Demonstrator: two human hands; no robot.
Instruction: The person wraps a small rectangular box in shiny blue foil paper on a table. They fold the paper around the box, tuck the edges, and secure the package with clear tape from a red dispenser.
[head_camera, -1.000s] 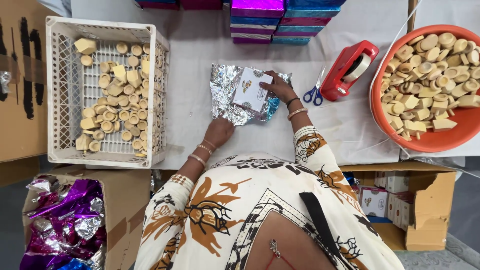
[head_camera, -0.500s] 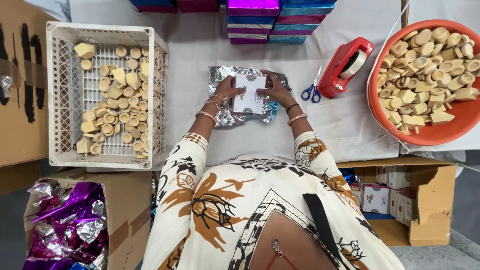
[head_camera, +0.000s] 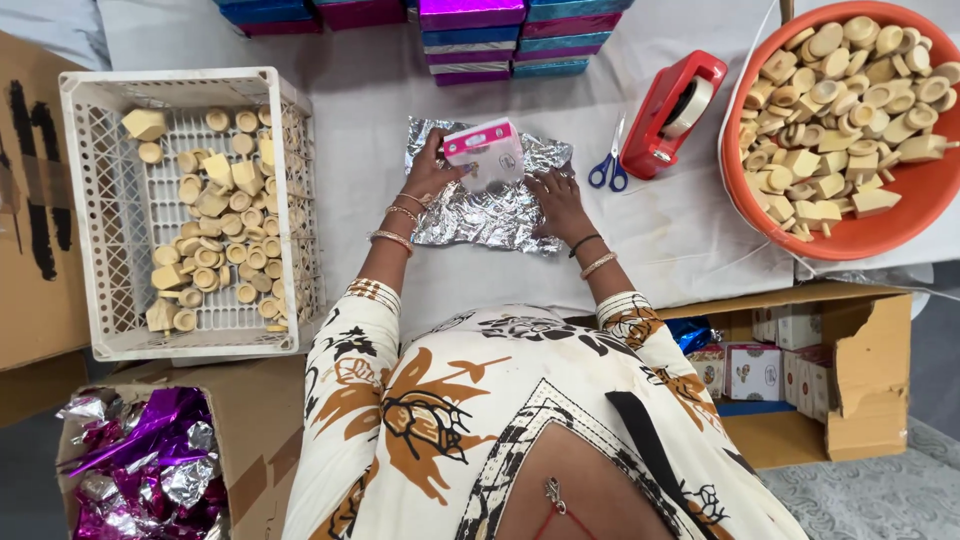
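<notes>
Nearest the camera, below the silver foil sheet (head_camera: 490, 205), the person's patterned tunic fills the foreground. A cardboard box of purple and silver foil scraps (head_camera: 140, 465) sits low and left of the sheet, and an open carton of small printed boxes (head_camera: 800, 370) low and right; both are cut off by the frame or the body, so their contents are only partly seen.

On the foil sheet, which lies crinkled on the white table (head_camera: 360, 120), stands the small pink-and-white box (head_camera: 485, 152), near the sheet's far edge. The left hand (head_camera: 432, 172) grips the box's left side, fingers curled against it. The right hand (head_camera: 558, 203) presses flat on the foil just right of the box, holding nothing. Judging by this, the box is being seated on the sheet before wrapping; the next move likely calls for lifting a foil edge over the box while keeping it steady.

Left of the sheet is a white plastic crate (head_camera: 290, 110) of pale wooden pieces. Right of it lie blue-handled scissors (head_camera: 608, 170), a red tape dispenser (head_camera: 672, 112) and an orange bowl (head_camera: 870, 235) of similar wooden pieces. Beyond the sheet, stacked blue and magenta wrapped boxes (head_camera: 520, 30) are cut off at the top. The box's underside and the left fingertips are hidden.
</notes>
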